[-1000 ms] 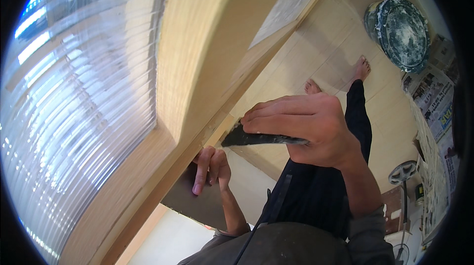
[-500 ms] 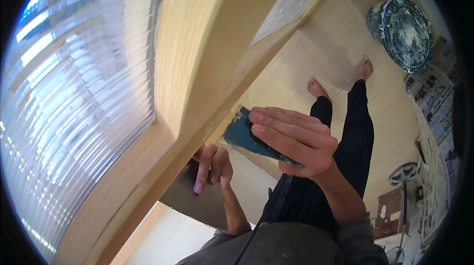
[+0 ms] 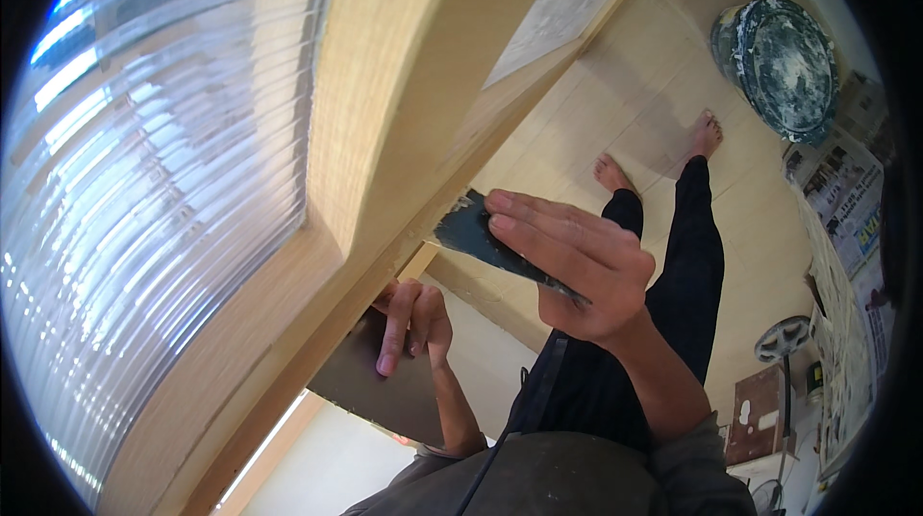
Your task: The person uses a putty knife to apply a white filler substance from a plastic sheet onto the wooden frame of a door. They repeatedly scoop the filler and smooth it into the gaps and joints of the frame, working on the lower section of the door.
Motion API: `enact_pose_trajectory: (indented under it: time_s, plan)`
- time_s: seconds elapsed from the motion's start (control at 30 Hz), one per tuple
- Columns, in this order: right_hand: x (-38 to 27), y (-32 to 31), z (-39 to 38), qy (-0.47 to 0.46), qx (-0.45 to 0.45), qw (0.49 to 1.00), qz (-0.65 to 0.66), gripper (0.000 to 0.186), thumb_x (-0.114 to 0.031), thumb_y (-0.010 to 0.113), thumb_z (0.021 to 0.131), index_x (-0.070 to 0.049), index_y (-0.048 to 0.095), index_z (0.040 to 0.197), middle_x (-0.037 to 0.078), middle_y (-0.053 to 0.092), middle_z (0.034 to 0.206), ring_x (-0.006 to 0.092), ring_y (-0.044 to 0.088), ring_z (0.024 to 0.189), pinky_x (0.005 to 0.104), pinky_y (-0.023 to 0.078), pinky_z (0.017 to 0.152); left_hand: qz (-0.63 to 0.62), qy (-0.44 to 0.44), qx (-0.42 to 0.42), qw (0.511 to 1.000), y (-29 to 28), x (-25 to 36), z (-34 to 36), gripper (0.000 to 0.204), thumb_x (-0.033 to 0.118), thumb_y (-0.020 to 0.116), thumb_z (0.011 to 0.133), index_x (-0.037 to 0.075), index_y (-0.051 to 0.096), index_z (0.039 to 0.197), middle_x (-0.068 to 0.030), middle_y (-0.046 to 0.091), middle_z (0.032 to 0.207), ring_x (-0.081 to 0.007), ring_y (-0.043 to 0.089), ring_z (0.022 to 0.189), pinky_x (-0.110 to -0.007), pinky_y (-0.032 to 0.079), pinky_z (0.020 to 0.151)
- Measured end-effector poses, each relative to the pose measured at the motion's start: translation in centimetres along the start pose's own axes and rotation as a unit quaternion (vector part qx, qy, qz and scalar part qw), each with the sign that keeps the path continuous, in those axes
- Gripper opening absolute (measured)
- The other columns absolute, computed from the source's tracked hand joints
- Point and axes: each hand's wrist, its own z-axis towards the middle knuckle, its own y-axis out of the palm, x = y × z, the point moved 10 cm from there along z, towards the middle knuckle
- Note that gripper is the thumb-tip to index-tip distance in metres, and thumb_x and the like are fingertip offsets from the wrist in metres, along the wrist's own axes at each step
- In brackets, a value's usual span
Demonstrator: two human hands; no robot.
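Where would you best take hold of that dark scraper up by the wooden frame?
Probably by the end away from the wooden frame, coming from the lower right of the view, as the right hand does. The scraper is thin and flat, so fingers can lie along its face; its free, pale-flecked end points toward the frame.

Pretty tight off the right fingertips — the wooden frame [image 3: 413, 102] walls off that side, and the dark blade [image 3: 466, 232] under the fingers [image 3: 548, 213] fills the gap. Left hand [image 3: 415, 319] plus its dark board [image 3: 361, 381] block below-left. Roomier past the knuckles — open air over the floor [image 3: 760, 218].
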Motion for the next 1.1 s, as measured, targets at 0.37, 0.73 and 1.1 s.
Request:
enact_pose_trajectory:
  time_s: [0.37,0.73,1.1]
  plan:
    - [1.7,-0.1,0.2,0.071,-0.103,0.991,0.048,0.046,0.010,0.057,0.060,-0.001,0.069,0.103,0.013,0.070,0.101,0.0291,0.070,0.091,0.0318,0.058,0.073,-0.005,-0.006,0.002,1.000,-0.2,0.0,0.0,0.014,0.023,0.055,0.094,0.011,0.059,0.091,0.0041,0.068,0.096,-0.0105,0.067,0.053,-0.019,0.031,0.036]
    - [-3.8,-1.6,0.3,0.035,0.071,0.976,0.205,0.028,0.013,0.062,0.077,0.000,0.046,0.096,0.025,0.065,0.088,0.0397,0.069,0.078,0.0461,0.059,0.071,0.012,-0.011,-0.014,1.000,0.5,0.3,-0.9,0.028,0.027,0.054,0.094,0.005,0.065,0.107,-0.0071,0.068,0.114,-0.0064,0.059,0.045,-0.014,0.034,0.038]
    - [-11.3,0.5,4.4,-0.030,0.050,0.966,0.253,0.020,0.007,0.069,0.077,0.002,0.066,0.096,0.017,0.061,0.088,0.0323,0.071,0.079,0.0329,0.061,0.068,-0.007,0.033,-0.004,0.999,3.1,2.1,-2.3,0.028,0.029,0.054,0.094,0.006,0.064,0.106,-0.0058,0.068,0.110,-0.0069,0.057,0.047,-0.015,0.035,0.041]
